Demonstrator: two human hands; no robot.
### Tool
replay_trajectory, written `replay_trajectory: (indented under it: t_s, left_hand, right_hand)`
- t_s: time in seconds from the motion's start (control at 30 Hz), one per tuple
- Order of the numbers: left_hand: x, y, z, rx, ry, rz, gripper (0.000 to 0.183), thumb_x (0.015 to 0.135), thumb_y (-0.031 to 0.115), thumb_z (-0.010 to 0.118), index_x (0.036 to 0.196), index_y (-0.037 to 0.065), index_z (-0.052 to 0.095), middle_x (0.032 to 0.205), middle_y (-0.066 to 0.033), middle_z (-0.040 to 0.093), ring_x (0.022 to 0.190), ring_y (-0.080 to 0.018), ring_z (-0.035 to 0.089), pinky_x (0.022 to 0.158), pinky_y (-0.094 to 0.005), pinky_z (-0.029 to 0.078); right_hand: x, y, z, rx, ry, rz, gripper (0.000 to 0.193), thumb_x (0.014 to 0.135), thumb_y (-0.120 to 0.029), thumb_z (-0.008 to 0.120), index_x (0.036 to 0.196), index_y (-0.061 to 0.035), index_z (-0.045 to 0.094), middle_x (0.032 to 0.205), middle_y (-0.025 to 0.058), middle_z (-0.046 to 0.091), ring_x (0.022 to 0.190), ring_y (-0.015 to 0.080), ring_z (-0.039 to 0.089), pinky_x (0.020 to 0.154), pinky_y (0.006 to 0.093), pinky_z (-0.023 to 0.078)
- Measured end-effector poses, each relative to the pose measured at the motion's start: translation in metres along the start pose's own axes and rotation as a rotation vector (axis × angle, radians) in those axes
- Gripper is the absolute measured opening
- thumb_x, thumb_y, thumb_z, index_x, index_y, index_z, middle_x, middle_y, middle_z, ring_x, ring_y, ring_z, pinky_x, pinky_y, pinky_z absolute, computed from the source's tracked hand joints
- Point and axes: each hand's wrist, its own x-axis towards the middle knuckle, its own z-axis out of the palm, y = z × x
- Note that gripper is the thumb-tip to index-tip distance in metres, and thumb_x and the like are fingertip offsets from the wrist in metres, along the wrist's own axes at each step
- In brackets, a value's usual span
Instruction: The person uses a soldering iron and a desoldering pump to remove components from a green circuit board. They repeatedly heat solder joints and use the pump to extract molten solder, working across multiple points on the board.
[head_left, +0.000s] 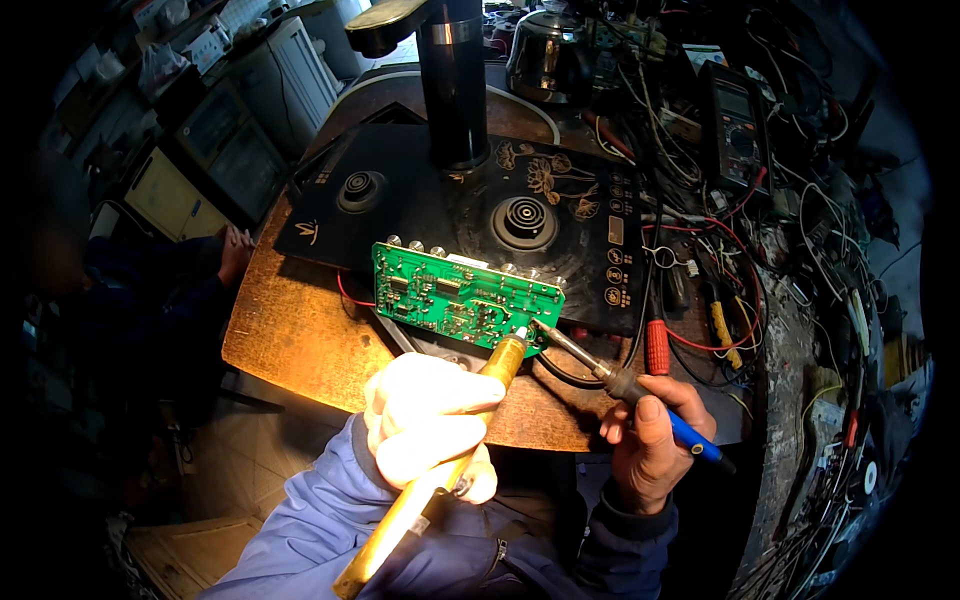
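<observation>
A green circuit board [450, 300] leans up at the front edge of a black glass hob panel [400, 215]. My left hand [425, 415], brightly lit, is wrapped round a yellow tube-shaped solder sucker [505, 362]. Its pale nozzle meets the lower right part of the board. In my right hand [655, 435] is a soldering iron [622, 385] with a blue handle, gripped like a pen. The iron's tip points at the board close beside the nozzle; whether it touches cannot be made out. Silver round parts line the board's upper edge.
On the wooden table [300, 345] a dark tap-like column [455, 100] rises behind the board. A kettle [548, 55] stands at the back. Tangled wires, a multimeter [738, 125] and a red-handled probe [656, 345] crowd the right. Another person's hands [235, 252] rest at the left.
</observation>
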Motion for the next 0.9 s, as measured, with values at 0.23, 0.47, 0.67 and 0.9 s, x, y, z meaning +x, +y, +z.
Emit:
replay_trajectory:
  t_s: [0.23, 0.47, 0.67, 0.9]
  left_hand:
    - [-0.001, 0.001, 0.0, 0.012, 0.035, -0.021, 0.044, 0.09, 0.048, 0.06, 0.095, 0.005, 0.048, 0.081, -0.0121, 0.065, 0.061, -0.0192, 0.053, 0.055, -0.0291, 0.044]
    - [-0.001, 0.0, 0.005, -0.035, 0.111, -0.044, 0.045, 0.084, 0.046, 0.069, 0.087, 0.003, 0.055, 0.082, -0.0139, 0.067, 0.069, -0.0238, 0.064, 0.056, -0.0314, 0.054]
    - [-0.001, 0.0, 0.004, -0.066, 0.111, -0.081, 0.046, 0.082, 0.045, 0.072, 0.086, 0.002, 0.057, 0.084, -0.0158, 0.067, 0.069, -0.0252, 0.065, 0.057, -0.0324, 0.055]
    - [0.0, 0.0, -0.003, -0.056, 0.02, -0.092, 0.045, 0.079, 0.041, 0.075, 0.086, 0.001, 0.058, 0.086, -0.018, 0.067, 0.069, -0.0268, 0.065, 0.057, -0.033, 0.055]
  right_hand:
    - [0.004, 0.004, -0.001, -0.087, -0.068, -0.126, 0.023, 0.08, -0.005, 0.071, 0.098, 0.0064, 0.061, 0.074, 0.0124, 0.059, 0.058, 0.016, 0.06, 0.052, 0.0258, 0.049]
    - [0.003, 0.004, 0.0, -0.209, -0.082, -0.162, 0.025, 0.081, -0.012, 0.067, 0.097, 0.0045, 0.059, 0.078, 0.0125, 0.056, 0.054, 0.0137, 0.054, 0.048, 0.0263, 0.047]
    - [0.004, 0.012, -0.012, -0.376, -0.146, -0.305, 0.025, 0.08, -0.012, 0.067, 0.098, 0.0028, 0.06, 0.079, 0.0123, 0.056, 0.056, 0.014, 0.055, 0.05, 0.0241, 0.046]
    - [0.002, 0.011, -0.011, -0.361, -0.117, -0.275, 0.024, 0.078, -0.01, 0.069, 0.097, 0.0031, 0.061, 0.08, 0.0124, 0.058, 0.06, 0.0144, 0.058, 0.054, 0.0237, 0.047]
